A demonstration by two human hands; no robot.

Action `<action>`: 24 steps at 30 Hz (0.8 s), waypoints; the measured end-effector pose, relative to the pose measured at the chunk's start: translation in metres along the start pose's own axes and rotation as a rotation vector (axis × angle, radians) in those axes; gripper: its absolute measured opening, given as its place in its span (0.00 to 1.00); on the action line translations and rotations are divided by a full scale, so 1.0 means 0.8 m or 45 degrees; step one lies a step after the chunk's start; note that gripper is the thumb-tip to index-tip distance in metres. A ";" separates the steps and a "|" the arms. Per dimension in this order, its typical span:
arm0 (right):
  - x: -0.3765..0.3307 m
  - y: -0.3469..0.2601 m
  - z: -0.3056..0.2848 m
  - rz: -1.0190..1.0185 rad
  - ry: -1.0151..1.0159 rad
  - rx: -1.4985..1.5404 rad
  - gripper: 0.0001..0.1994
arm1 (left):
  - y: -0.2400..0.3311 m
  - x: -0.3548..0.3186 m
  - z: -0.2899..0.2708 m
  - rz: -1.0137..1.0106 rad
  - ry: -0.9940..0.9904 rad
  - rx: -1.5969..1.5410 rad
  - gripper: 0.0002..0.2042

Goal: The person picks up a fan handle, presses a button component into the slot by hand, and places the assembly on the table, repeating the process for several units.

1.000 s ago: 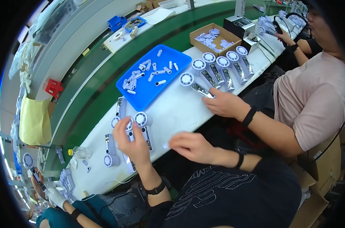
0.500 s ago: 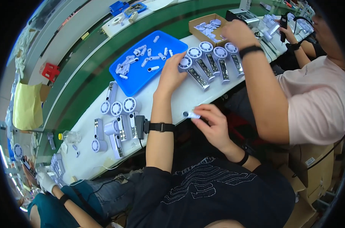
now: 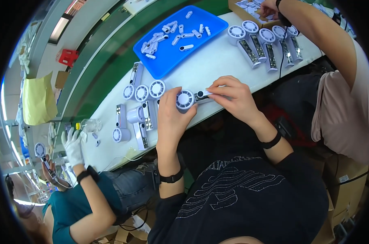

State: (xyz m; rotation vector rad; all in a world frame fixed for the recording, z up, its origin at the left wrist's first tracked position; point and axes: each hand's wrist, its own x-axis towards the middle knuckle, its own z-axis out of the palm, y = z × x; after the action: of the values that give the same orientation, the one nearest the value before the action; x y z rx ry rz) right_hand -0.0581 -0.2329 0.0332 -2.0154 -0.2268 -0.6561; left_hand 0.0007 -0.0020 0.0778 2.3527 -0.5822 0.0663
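My left hand is closed around the round, slotted head of a pale lilac handheld fan, which lies sideways above the table's near edge. Its handle points right, with dark inner parts showing near the head. Between the fingertips of my right hand is a small pale cover piece with a black round spot, held against the fan's handle. My fingers hide part of the handle and the piece's far end.
Beyond my hands lies a blue tray of small pale covers. Several open-handled fans stand at the right, more fans at the left. A co-worker's hand reaches into a cardboard box. Left are a bottle and another person's gloved hand.
My left hand has come back from the row of fans on the right with one fan. My right hand has brought the cover piece up to its handle. The view has shifted.
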 end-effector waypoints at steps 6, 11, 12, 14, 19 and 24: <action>-0.001 -0.001 0.014 0.009 -0.104 0.066 0.10 | -0.018 0.017 0.008 0.533 0.027 -0.032 0.21; 0.002 -0.004 0.007 0.041 -0.193 0.056 0.10 | -0.031 0.030 0.015 0.644 -0.074 -0.199 0.10; 0.002 -0.002 0.005 0.063 -0.212 0.083 0.10 | -0.032 0.030 0.016 0.644 -0.078 -0.208 0.10; 0.000 0.000 0.004 0.088 -0.237 0.111 0.11 | -0.031 0.028 0.014 0.657 -0.089 -0.187 0.08; -0.010 0.001 0.007 -0.046 -0.161 0.043 0.12 | -0.029 0.022 0.026 0.633 -0.041 -0.200 0.08; -0.015 0.006 0.014 -0.095 -0.113 -0.066 0.13 | -0.035 0.019 0.034 0.580 0.010 -0.245 0.08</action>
State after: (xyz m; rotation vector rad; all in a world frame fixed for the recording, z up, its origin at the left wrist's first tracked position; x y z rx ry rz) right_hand -0.0624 -0.2247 0.0187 -2.0963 -0.3428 -0.6252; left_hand 0.0227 -0.0077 0.0428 1.9953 -1.0620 0.2159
